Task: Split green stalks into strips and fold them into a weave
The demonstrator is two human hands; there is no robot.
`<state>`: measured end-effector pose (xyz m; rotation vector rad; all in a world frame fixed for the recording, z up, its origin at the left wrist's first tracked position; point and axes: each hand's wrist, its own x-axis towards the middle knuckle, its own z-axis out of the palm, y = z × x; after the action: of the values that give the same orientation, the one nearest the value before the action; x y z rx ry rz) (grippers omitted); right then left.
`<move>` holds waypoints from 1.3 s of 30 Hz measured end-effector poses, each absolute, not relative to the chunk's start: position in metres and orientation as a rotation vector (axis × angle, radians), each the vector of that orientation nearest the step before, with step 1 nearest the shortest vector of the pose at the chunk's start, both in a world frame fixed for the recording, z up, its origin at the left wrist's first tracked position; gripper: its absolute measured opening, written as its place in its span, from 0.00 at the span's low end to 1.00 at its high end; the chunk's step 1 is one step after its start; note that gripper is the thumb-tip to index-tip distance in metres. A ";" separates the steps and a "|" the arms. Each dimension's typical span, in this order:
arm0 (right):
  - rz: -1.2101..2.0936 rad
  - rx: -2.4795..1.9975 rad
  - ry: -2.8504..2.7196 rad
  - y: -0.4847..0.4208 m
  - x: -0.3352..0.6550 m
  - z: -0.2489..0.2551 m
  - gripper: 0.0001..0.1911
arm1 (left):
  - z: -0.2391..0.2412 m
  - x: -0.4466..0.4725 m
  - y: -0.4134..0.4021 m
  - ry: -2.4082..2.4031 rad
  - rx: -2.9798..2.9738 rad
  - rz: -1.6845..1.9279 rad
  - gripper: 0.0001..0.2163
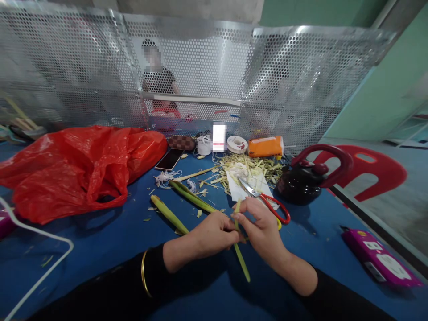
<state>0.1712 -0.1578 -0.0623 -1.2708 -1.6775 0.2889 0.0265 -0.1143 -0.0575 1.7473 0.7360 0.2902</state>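
Note:
Between my two hands is a narrow green plant strip [242,264], its lower end hanging toward the table. My left hand [212,232] is closed on the strip at its middle, fingertips partly hidden. My right hand [259,223] pinches the strip near its upper end. Beyond them lie two thicker green stalks, one [170,215] left of my left hand and another [192,196] running behind it. Red-handled scissors [274,208] rest just past my right hand, blades over a white paper [237,189].
A heap of pale plant shreds [264,167] lies behind the scissors. Around it stand a dark kettle [297,185], an orange packet [265,146], a ribbon spool [237,144], a phone [170,159] and a red plastic bag [76,169]. A purple packet [381,257] lies right. Perforated metal sheets [200,67] close the back.

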 end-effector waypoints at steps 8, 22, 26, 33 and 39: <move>0.267 -1.344 -1.345 -0.143 0.198 -0.057 0.11 | -0.051 0.028 -0.108 0.832 1.273 0.492 0.20; 1.131 -1.190 -1.035 -0.147 0.176 -0.062 0.14 | -0.053 0.026 -0.109 0.812 1.247 0.428 0.14; 1.034 -1.237 -1.070 -0.142 0.178 -0.067 0.13 | -0.050 0.025 -0.109 0.775 1.230 0.431 0.14; -0.085 -1.262 -1.393 -0.159 0.189 -0.052 0.07 | -0.045 0.025 -0.101 0.765 0.985 0.699 0.17; 0.332 -1.326 -1.697 -0.168 0.167 -0.060 0.07 | -0.048 0.027 -0.101 0.659 0.962 0.834 0.16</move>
<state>0.1669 -0.1682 -0.0601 -1.3257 -1.6966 0.3316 0.0274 -0.1011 -0.0475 0.9625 0.6586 0.8339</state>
